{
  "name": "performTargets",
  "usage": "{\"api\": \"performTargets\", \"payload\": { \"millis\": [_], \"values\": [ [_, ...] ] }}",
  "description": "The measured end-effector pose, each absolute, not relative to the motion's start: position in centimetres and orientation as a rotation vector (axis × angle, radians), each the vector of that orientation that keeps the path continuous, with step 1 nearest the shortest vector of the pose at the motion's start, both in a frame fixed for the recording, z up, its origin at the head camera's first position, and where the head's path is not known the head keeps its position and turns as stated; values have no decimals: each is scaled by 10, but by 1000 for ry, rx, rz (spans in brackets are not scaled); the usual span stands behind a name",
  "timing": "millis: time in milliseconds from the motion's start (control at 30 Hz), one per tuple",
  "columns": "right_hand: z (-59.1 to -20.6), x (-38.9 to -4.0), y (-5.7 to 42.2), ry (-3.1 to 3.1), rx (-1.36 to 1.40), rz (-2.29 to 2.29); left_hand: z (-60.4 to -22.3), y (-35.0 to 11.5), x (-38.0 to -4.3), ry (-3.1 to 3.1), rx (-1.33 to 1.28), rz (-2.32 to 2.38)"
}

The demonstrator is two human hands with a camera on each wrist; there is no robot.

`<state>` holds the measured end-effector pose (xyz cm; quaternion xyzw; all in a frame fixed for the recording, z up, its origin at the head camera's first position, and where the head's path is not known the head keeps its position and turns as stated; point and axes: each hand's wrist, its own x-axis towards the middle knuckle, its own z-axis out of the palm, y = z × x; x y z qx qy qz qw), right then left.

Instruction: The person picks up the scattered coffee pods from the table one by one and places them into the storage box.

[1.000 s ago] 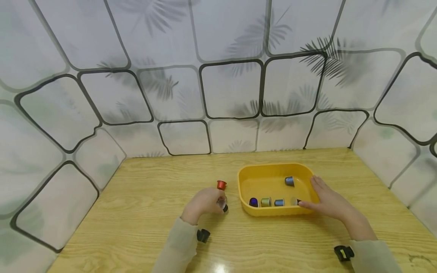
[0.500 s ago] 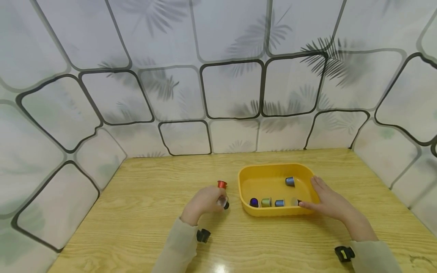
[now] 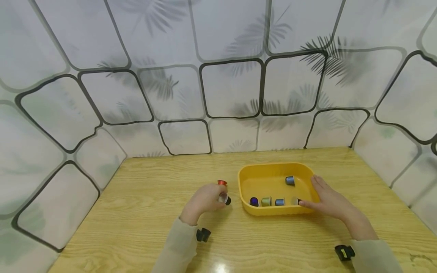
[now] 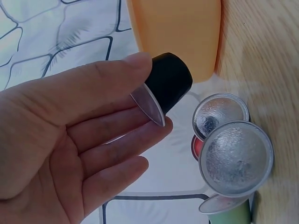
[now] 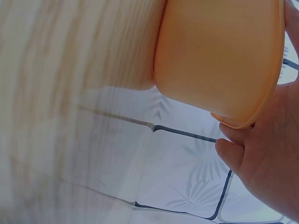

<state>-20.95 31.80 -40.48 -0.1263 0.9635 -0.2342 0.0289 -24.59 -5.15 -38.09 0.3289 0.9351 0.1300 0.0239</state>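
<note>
In the head view my left hand [image 3: 204, 200] is left of the yellow plastic tray, pinching a black coffee capsule [image 4: 169, 80] between thumb and fingers. The left wrist view shows its pale foil lid [image 4: 148, 105] facing the palm and the capsule tilted. Just beyond the hand stands a red capsule [image 3: 222, 182], partly hidden by it. My right hand [image 3: 329, 201] holds the yellow tray [image 3: 269, 211] at its right end, the thumb over the near rim and the fingers at the right rim. In the right wrist view, bent fingertips meet the tray's rim [image 5: 268, 100].
Inside the tray lie several capsules: a dark blue one [image 3: 254, 201], a green one [image 3: 266, 201], two blue ones and another near the right thumb. Beside the left hand, foil-lidded capsules [image 4: 236, 158] and a green capsule [image 4: 231, 215] stand on the wooden table [image 3: 136, 212]. Patterned cloth walls surround it.
My left hand has risen slightly, and the black capsule in it has shifted a little up and right toward the tray. The right hand and the tray stay nearly still.
</note>
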Motion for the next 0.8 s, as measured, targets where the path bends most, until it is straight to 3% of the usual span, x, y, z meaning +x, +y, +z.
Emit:
{"api": "performTargets", "payload": {
  "millis": [233, 800],
  "values": [
    [-406, -210, 318, 2974, -390, -715, -375, -49, -244, 2908, 1120, 457],
    [-405, -210, 320, 2981, -380, -704, -362, -32, -247, 2892, 1061, 523]
  ]
}}
